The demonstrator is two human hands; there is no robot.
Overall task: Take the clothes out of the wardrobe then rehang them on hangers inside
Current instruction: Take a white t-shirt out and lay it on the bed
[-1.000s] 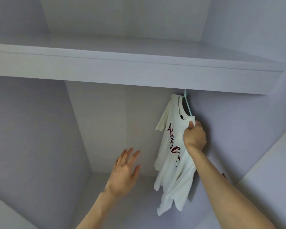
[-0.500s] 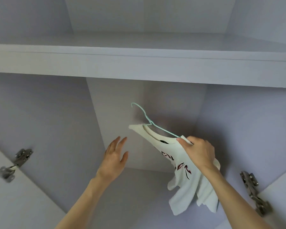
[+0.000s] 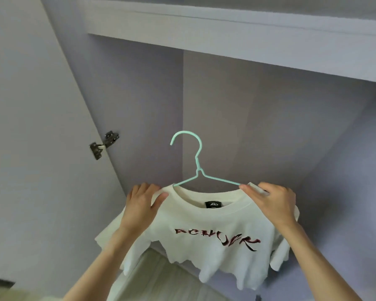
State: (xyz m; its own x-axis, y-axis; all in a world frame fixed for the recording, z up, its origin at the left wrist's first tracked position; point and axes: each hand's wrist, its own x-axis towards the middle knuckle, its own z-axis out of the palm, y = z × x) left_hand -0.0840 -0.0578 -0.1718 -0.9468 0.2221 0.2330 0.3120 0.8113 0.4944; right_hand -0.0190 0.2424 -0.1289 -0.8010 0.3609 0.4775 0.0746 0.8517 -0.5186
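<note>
Nearest the camera, both bare forearms rise from the bottom edge and converge on a cream T-shirt (image 3: 206,233) held out between them. Left hand (image 3: 140,206): fingers curled over the shirt's left shoulder, thumb pressed on the front of the fabric beside the collar. Right hand (image 3: 274,203): closed in a pinch on the right shoulder, thumb and forefinger clamping fabric together with the end of the hanger arm. The shirt is spread across the two hands, its shoulder line running roughly level from one to the other, collar uppermost, front with dark red lettering facing the camera; a black neck label shows inside the collar. The hem hangs below the hands in uneven folds, with a sleeve drooping outside each wrist. A mint-green hanger (image 3: 197,168) sits inside the neck opening; its arms slope down toward each hand, the neck stands close to upright midway between them, and the hook opens toward the left hand, free of any support. Under the hem, below the hands, a pale wood-grain surface (image 3: 159,279) shows. Beyond the hands is the lilac wardrobe interior (image 3: 237,118), nothing standing between shirt and back panel. Left of the left hand and higher, a dark metal hinge (image 3: 104,144) joins the open door (image 3: 30,127) to the side wall. Farthest, above the hook, a shelf (image 3: 237,35) spans the cabinet; no rail can be made out beneath it.
</note>
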